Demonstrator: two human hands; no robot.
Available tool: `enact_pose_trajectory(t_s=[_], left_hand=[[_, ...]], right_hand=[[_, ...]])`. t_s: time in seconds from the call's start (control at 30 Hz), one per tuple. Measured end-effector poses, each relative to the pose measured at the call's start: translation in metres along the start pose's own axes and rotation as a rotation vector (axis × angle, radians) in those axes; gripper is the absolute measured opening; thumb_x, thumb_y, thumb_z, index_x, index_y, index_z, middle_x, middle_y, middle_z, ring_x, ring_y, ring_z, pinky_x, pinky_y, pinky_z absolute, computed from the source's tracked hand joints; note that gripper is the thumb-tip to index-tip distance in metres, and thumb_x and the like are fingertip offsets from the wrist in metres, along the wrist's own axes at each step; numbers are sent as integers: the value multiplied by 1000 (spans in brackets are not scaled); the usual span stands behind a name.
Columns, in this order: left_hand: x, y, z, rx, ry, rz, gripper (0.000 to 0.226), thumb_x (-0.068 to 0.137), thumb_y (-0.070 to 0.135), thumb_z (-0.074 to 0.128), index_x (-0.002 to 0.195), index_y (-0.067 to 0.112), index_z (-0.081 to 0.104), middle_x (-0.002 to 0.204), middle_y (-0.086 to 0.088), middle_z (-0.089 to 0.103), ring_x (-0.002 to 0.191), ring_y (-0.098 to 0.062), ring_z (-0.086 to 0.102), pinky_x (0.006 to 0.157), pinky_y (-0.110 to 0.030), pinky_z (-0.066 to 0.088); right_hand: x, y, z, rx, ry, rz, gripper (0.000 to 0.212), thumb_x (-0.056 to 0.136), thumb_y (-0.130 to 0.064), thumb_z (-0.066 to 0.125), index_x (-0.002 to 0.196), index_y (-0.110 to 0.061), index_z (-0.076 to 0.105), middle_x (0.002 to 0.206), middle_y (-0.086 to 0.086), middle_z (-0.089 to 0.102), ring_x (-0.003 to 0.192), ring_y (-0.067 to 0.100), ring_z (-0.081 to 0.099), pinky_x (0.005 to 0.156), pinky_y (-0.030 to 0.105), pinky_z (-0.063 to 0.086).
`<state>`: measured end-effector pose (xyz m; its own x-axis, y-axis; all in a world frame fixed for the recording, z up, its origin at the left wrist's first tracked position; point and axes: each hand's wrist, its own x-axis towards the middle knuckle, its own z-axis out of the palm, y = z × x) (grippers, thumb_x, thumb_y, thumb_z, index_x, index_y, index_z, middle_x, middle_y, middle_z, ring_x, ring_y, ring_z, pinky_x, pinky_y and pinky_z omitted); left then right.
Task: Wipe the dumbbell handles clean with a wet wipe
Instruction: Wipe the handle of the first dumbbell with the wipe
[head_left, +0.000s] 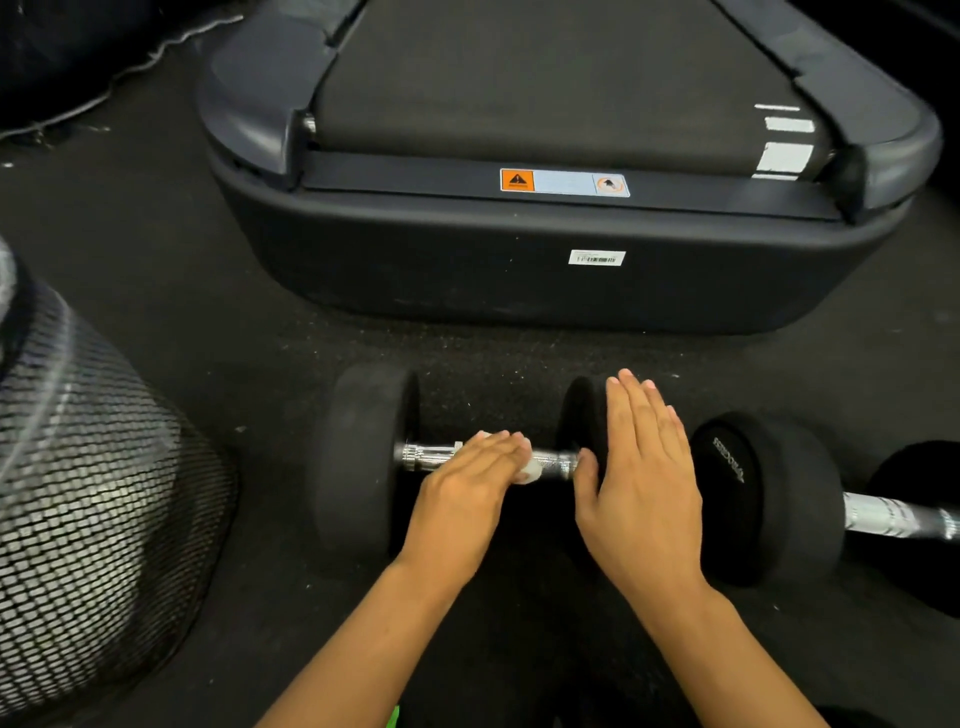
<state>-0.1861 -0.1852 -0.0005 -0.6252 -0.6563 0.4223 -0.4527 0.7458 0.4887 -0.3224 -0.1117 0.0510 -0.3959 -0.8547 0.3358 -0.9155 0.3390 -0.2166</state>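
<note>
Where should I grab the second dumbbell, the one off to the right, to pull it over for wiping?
Probably by the chrome bar of the second dumbbell, coming down from above. It lies flat on the floor, so the bar's top is exposed between the two black heads, which look too wide to close a hand around. Your right hand, resting flat on the first dumbbell's head, is nearest.

Two dumbbells (457, 462) (831, 504), one wet wipe (527, 470), two hands (467, 488) (644, 478), one treadmill (545, 249)
</note>
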Motion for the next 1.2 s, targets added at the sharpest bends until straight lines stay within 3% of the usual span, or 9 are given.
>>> enact_pose_trajectory(t_s=[0.1,0.2,0.33,0.43,0.57,0.77,0.9,1.0,1.2], left_hand=[[7,-4,-3,35,4,-15,35,74,0,68,109,9,68,109,-5,69,103,-16,64,98,-36,44],[-3,-3,0,47,14,-72,43,71,-3,74,112,7,66,113,-6,67,108,-17,62,101,-34,41],[2,-5,1,52,-18,26,34,80,12,61,112,7,66,114,-6,67,108,-18,62,97,-39,45],[2,-7,-3,39,-37,29,43,73,4,72,115,8,65,116,-5,65,110,-17,61,96,-40,46],[7,-2,1,11,6,43,30,79,10,58,106,7,69,107,-5,69,101,-15,65,90,-38,51],[0,-5,-4,20,56,-8,32,79,7,53,107,8,69,108,-4,69,103,-14,64,93,-36,48],[19,7,-5,61,-122,-35,31,78,4,58,107,11,68,105,-4,70,98,-19,66,95,-35,47],[24,5,-16,98,-213,-193,30,86,10,57,114,20,63,107,2,67,102,-14,61,91,-33,47],[50,5,-24,123,-395,-326,10,91,19,56,96,26,61,85,2,62,85,-17,60,75,-33,50]], right_hand=[[2,0,2,-42,-2,23,60,81,-15,62,134,4,40,139,19,43,134,32,34,110,41,21],[3,0,2,-54,-1,18,57,81,-15,63,131,4,44,136,20,47,131,34,39,108,41,24],[3,0,4,-76,19,17,54,83,-21,50,131,2,44,136,19,48,130,33,40,108,41,26],[3,1,5,-70,10,8,55,84,-24,42,133,1,42,138,17,45,133,31,35,111,38,22],[2,1,6,-57,5,2,56,86,-27,33,135,-2,41,141,13,43,136,26,30,112,34,16],[1,2,4,-36,5,-10,56,85,-28,34,134,-2,43,139,13,46,133,25,35,112,32,14],[1,2,5,-47,-1,-3,56,85,-28,34,134,-2,43,139,12,46,133,25,35,112,31,13],[2,3,3,-39,-1,-13,56,85,-28,35,134,-3,43,139,12,46,133,25,36,112,31,13],[4,3,6,-45,-7,-12,56,84,-27,38,134,-2,44,138,12,47,133,25,37,112,32,14]])
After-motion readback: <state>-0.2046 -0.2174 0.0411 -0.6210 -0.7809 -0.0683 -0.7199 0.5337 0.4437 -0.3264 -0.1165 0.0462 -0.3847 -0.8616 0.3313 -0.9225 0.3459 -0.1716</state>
